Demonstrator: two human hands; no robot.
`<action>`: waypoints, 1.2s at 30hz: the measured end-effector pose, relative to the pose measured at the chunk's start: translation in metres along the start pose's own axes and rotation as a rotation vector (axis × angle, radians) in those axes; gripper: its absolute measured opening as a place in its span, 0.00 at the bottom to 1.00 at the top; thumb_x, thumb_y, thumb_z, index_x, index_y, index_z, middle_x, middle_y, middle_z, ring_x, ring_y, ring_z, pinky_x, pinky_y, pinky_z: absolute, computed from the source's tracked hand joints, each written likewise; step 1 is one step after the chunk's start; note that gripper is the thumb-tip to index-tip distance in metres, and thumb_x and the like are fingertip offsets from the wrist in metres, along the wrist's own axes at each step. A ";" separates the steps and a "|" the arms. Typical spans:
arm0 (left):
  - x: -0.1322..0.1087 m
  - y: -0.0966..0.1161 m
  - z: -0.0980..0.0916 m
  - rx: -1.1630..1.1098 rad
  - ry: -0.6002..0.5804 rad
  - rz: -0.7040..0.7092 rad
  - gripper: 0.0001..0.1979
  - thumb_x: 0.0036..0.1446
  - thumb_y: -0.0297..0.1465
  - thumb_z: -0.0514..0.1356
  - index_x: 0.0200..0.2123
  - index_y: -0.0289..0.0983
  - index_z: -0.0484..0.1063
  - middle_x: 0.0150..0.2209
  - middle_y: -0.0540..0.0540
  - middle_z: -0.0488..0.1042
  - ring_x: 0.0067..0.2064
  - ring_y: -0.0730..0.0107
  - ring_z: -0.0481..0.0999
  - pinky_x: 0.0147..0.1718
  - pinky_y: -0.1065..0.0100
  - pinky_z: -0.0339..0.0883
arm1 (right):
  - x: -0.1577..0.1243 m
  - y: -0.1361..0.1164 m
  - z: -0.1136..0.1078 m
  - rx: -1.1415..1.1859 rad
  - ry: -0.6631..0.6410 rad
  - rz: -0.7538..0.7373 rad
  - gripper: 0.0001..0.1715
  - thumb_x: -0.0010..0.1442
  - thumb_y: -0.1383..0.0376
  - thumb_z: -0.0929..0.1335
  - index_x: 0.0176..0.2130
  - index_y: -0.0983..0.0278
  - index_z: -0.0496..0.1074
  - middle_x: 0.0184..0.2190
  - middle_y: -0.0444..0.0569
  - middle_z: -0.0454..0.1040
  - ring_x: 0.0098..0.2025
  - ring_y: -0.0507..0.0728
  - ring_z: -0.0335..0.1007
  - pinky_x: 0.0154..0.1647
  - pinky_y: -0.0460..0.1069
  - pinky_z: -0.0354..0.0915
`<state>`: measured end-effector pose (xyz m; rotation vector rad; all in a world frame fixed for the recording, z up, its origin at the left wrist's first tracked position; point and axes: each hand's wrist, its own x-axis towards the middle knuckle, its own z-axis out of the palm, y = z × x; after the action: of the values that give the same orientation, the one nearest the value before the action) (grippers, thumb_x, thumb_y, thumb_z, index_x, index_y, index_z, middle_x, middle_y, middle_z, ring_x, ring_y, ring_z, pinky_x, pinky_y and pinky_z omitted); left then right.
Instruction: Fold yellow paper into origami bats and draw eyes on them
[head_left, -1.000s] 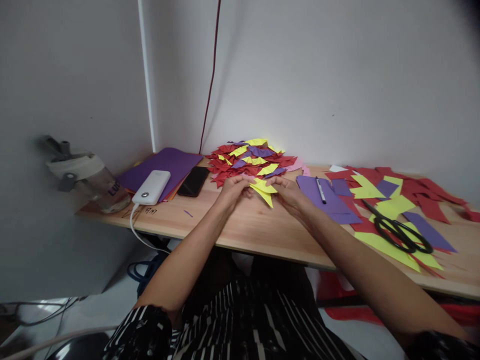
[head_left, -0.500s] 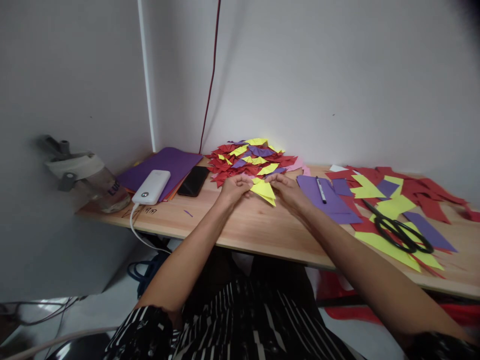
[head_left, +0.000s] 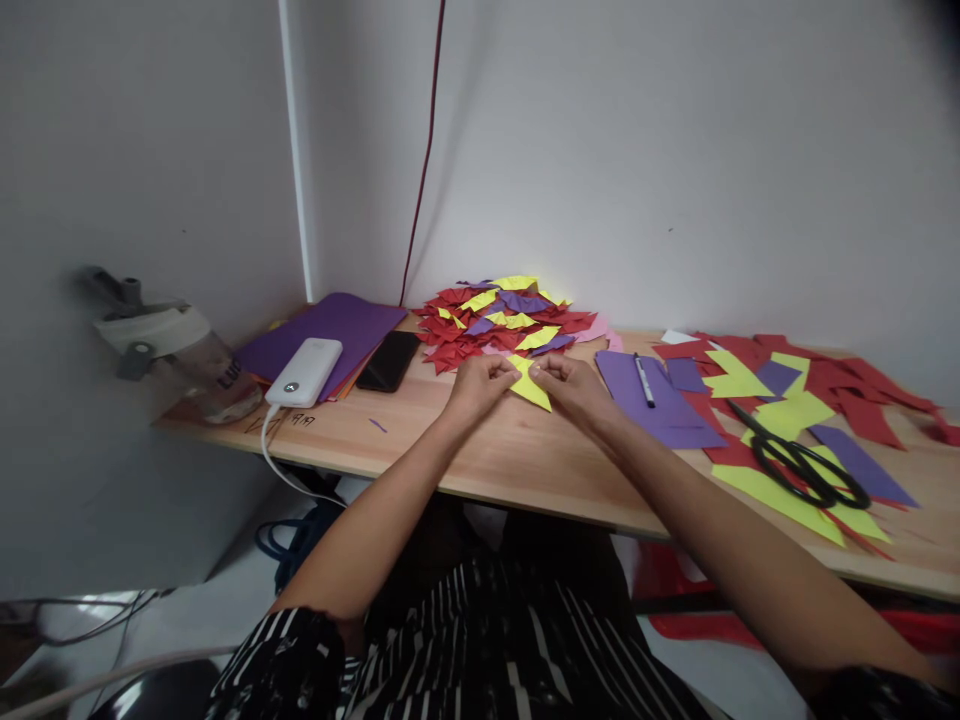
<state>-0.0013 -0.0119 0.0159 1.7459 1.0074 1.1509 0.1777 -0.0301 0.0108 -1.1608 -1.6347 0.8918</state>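
Between my two hands is a folded piece of yellow paper (head_left: 531, 386), held just above the front half of the table. My left hand (head_left: 482, 385) pinches its left side with thumb and fingers. On the other side my right hand (head_left: 566, 383) grips the upper right edge the same way. The lower part of the paper points down toward me; its top is partly covered by my fingertips. Right behind it lies a heap of folded red, yellow and purple paper pieces (head_left: 495, 318).
Purple sheets (head_left: 660, 405) with a pen (head_left: 643, 380) lie to the right, then black-handled scissors (head_left: 802, 465) among cut paper scraps (head_left: 795, 412). On the left are a phone (head_left: 388, 361), a white power bank (head_left: 306, 372) with cable, purple paper (head_left: 352, 312) and a bottle (head_left: 191, 360).
My hands have come slightly closer together on the yellow paper, and less of it shows between them. The fingers now cover more of its upper edges. Other things lie as before.
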 end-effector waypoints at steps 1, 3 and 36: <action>-0.001 0.000 0.000 0.032 -0.013 0.018 0.08 0.49 0.32 0.61 0.24 0.32 0.72 0.21 0.51 0.70 0.25 0.75 0.67 0.27 0.73 0.57 | -0.001 -0.001 0.001 -0.010 -0.006 -0.015 0.15 0.55 0.53 0.67 0.31 0.63 0.68 0.23 0.41 0.65 0.23 0.50 0.55 0.23 0.47 0.50; -0.002 0.001 0.000 0.082 -0.044 0.052 0.09 0.50 0.33 0.60 0.23 0.33 0.72 0.21 0.51 0.69 0.26 0.75 0.65 0.27 0.73 0.55 | -0.002 -0.003 0.003 -0.034 -0.017 -0.051 0.14 0.55 0.54 0.68 0.30 0.63 0.68 0.24 0.42 0.66 0.25 0.50 0.57 0.26 0.47 0.52; -0.004 0.000 0.007 -0.106 -0.254 -0.075 0.11 0.55 0.34 0.56 0.25 0.33 0.66 0.19 0.50 0.70 0.20 0.77 0.67 0.23 0.75 0.59 | -0.008 -0.014 0.004 -0.256 0.071 -0.180 0.15 0.61 0.57 0.61 0.26 0.62 0.60 0.24 0.43 0.61 0.29 0.53 0.57 0.31 0.48 0.53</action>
<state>0.0047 -0.0168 0.0125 1.7039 0.8355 0.8931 0.1712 -0.0419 0.0207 -1.1790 -1.8000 0.5329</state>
